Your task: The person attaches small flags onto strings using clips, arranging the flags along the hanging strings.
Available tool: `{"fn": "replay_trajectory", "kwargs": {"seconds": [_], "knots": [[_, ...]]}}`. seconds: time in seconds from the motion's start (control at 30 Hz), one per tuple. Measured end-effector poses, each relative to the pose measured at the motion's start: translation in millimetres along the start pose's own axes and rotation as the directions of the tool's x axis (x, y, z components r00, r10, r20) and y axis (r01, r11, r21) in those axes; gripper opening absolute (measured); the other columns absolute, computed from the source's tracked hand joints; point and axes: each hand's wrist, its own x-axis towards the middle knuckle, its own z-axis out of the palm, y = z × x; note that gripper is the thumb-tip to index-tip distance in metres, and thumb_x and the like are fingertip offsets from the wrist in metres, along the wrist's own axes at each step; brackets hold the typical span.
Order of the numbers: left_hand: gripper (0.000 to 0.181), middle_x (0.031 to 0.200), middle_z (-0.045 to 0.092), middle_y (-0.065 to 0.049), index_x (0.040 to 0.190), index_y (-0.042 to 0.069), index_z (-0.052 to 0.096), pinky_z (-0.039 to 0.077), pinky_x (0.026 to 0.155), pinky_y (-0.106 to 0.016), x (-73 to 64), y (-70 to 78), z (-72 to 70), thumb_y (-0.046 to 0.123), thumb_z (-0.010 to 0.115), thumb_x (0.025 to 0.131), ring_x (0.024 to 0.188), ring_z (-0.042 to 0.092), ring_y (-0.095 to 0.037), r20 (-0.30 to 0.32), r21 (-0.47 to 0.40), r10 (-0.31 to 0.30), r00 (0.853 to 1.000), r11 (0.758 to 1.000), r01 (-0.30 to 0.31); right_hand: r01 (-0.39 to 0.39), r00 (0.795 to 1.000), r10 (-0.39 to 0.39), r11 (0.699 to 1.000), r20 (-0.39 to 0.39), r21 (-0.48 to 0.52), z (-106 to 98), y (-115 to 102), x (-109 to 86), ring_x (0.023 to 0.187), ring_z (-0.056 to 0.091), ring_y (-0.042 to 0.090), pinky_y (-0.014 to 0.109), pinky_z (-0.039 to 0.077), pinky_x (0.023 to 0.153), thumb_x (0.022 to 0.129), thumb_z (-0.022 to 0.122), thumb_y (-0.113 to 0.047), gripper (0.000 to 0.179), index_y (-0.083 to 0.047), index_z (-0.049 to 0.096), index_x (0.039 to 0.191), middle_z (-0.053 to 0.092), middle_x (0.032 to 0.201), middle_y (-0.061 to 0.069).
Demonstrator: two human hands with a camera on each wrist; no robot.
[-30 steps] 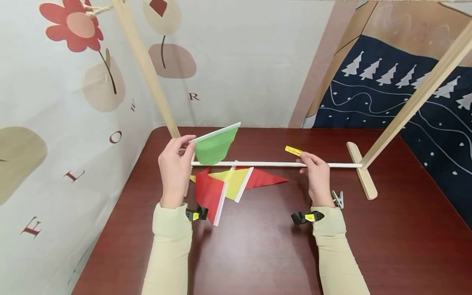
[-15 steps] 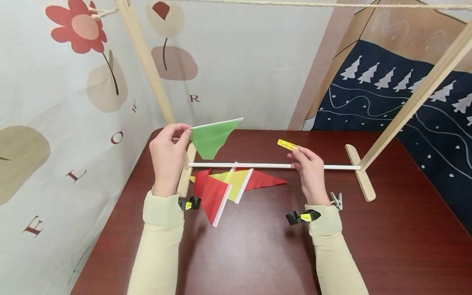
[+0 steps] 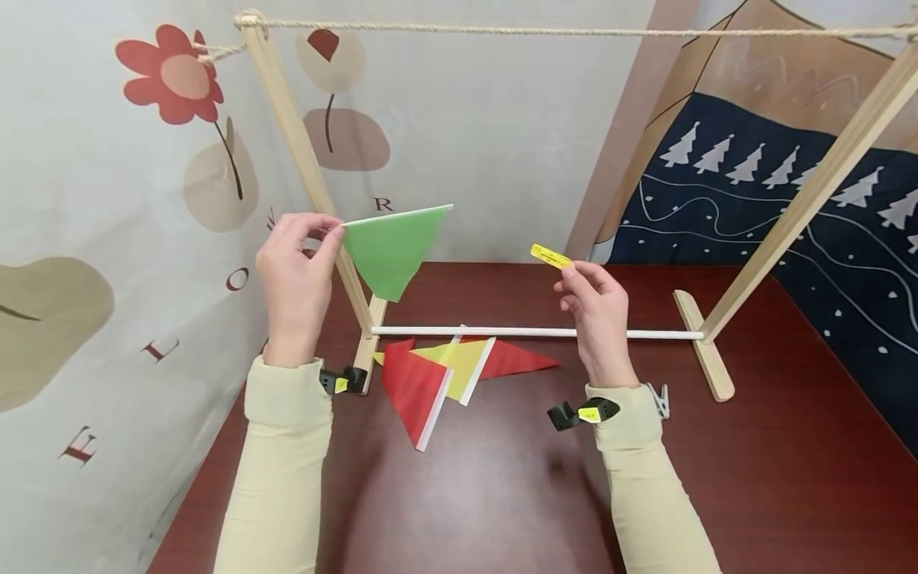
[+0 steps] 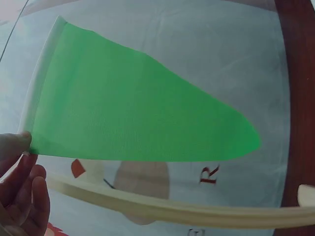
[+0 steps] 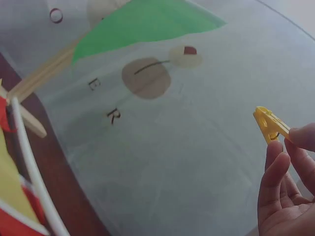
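Observation:
My left hand (image 3: 296,271) pinches a green pennant (image 3: 394,251) by the left end of its white top edge. The pennant hangs in the air, in front of the left wooden post and above the white rod. In the left wrist view, thumb and fingertips grip the corner of the white band (image 4: 42,78). My right hand (image 3: 598,319) holds a yellow clothespin (image 3: 551,256) between thumb and fingers, raised in front of the rod's right half. The right wrist view shows the clothespin (image 5: 268,124) held by its handle ends.
A rope (image 3: 502,30) spans the tops of two wooden posts (image 3: 810,191). A white rod (image 3: 502,331) joins their feet. Red (image 3: 416,391) and yellow pennants (image 3: 466,367) overlap on the dark red table (image 3: 466,510). A grey clothespin (image 3: 661,401) lies by the right cuff.
My left hand has lifted the green pennant up and to the left. My right hand has risen slightly with the yellow clothespin. More of the rope has come into view.

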Motion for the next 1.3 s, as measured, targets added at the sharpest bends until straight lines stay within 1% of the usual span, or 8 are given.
{"fn": "replay_trajectory", "kwargs": {"seconds": [0.07, 0.27, 0.43, 0.7, 0.8, 1.03, 1.17, 1.3], "knots": [[0.013, 0.087, 0.062, 0.001, 0.09, 0.012, 0.071, 0.041, 0.066, -0.012, 6.6, 1.9, -3.5, 0.023, 0.065, 0.085, 0.077, 0.053, 0.0, -0.007, 0.011, 0.004, 1.0, 1.0, -0.004, 0.033, 0.999, -0.032, 0.999, 0.028, -0.016, 6, -5, 1.5, 0.07, 0.058, 0.015, 0.018, 0.045, 0.054, 0.081, 0.07, -0.02, 0.024, -0.004, 0.065, 0.099, 0.06, 0.083, 0.008], [0.02, 0.087, 0.06, 0.001, 0.095, 0.01, 0.07, 0.041, 0.069, -0.014, 19.3, 7.3, -11.9, 0.026, 0.062, 0.087, 0.079, 0.052, -0.001, 0.027, 0.013, -0.006, 1.0, 1.0, 0.005, 0.104, 0.991, -0.099, 0.993, 0.091, -0.047, 21, -21, 2.2, 0.068, 0.055, 0.016, 0.017, 0.045, 0.054, 0.084, 0.067, -0.018, 0.022, -0.004, 0.064, 0.101, 0.059, 0.083, 0.008], [0.019, 0.088, 0.063, 0.0, 0.095, 0.01, 0.069, 0.04, 0.067, -0.013, 24.8, 6.7, -17.5, 0.026, 0.063, 0.086, 0.078, 0.052, 0.0, -0.017, 0.028, 0.004, 1.0, 1.0, -0.004, 0.121, 0.982, -0.108, 0.99, 0.157, -0.074, 34, -29, 2.3, 0.07, 0.056, 0.016, 0.018, 0.046, 0.056, 0.084, 0.067, -0.02, 0.025, -0.005, 0.064, 0.104, 0.059, 0.087, 0.008], [0.02, 0.089, 0.065, -0.002, 0.095, 0.011, 0.07, 0.038, 0.065, -0.011, 45.2, 11.4, -18.1, 0.027, 0.063, 0.087, 0.078, 0.054, 0.0, -0.055, 0.052, 0.076, 0.996, 0.996, -0.073, 0.176, 0.971, -0.156, 0.979, 0.182, -0.103, 45, -39, 8.8, 0.071, 0.058, 0.017, 0.018, 0.045, 0.053, 0.084, 0.067, -0.02, 0.025, -0.007, 0.064, 0.105, 0.058, 0.103, 0.01], [0.019, 0.089, 0.064, -0.001, 0.096, 0.012, 0.071, 0.038, 0.066, -0.011, 52.1, 13.8, -17.0, 0.027, 0.062, 0.087, 0.077, 0.054, -0.002, -0.062, 0.05, 0.077, 0.995, 0.996, -0.073, 0.196, 0.97, -0.176, 0.974, 0.17, -0.113, 47, -43, 11.3, 0.069, 0.057, 0.017, 0.018, 0.045, 0.053, 0.084, 0.067, -0.02, 0.025, -0.007, 0.065, 0.105, 0.059, 0.1, 0.01], [0.023, 0.089, 0.063, -0.002, 0.095, 0.013, 0.072, 0.039, 0.066, -0.012, 65.5, 18.3, -18.7, 0.03, 0.059, 0.088, 0.079, 0.056, -0.006, -0.099, 0.063, 0.094, 0.991, 0.994, -0.088, 0.236, 0.962, -0.213, 0.963, 0.173, -0.127, 57, -51, 16.3, 0.061, 0.053, 0.018, 0.019, 0.044, 0.053, 0.082, 0.069, -0.02, 0.024, -0.007, 0.067, 0.102, 0.059, 0.081, 0.008], [0.022, 0.088, 0.056, 0.011, 0.094, 0.013, 0.072, 0.039, 0.066, -0.014, 73.5, 22.5, -19.3, 0.031, 0.059, 0.088, 0.082, 0.054, -0.004, -0.127, 0.062, 0.09, 0.988, 0.995, -0.083, 0.263, 0.954, -0.236, 0.955, 0.188, -0.138, 63, -57, 18.8, 0.061, 0.05, 0.021, 0.021, 0.043, 0.052, 0.082, 0.069, -0.02, 0.023, -0.007, 0.067, 0.1, 0.059, 0.078, 0.008], [0.021, 0.09, 0.04, 0.027, 0.094, 0.015, 0.071, 0.038, 0.065, -0.014, 80.7, 26.5, -17.3, 0.031, 0.06, 0.087, 0.086, 0.047, 0.002, -0.138, 0.059, 0.069, 0.988, 0.996, -0.061, 0.281, 0.948, -0.252, 0.949, 0.194, -0.141, 68, -63, 20.7, 0.061, 0.05, 0.021, 0.021, 0.043, 0.052, 0.082, 0.069, -0.02, 0.021, -0.008, 0.067, 0.099, 0.06, 0.084, 0.009]]}}
